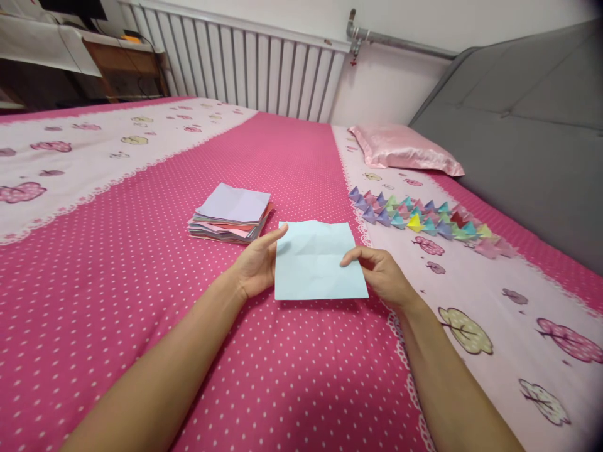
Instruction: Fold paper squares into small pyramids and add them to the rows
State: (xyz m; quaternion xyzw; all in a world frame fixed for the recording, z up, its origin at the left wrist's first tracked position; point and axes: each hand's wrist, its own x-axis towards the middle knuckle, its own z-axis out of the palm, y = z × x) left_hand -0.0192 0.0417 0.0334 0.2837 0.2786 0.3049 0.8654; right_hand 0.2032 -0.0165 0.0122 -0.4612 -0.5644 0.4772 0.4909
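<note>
A square sheet of light blue paper [315,260] with faint creases is held up just above the pink bedspread. My right hand [384,276] pinches its right edge, thumb on top and fingers underneath. At the left edge is my left hand [257,263], its thumb by the upper left corner and its other fingers partly hidden behind the sheet. Beyond my left hand lies a stack of coloured paper squares [230,213], a lilac one on top. Rows of small folded paper pieces [424,216] in many colours stand to the right of the sheet.
The bedspread [282,157] has a dotted pink band between printed pale strips. A pink pillow [405,150] lies by the grey headboard [522,113] at the right. A white radiator [245,63] lines the wall, with a desk [122,63] at the far left.
</note>
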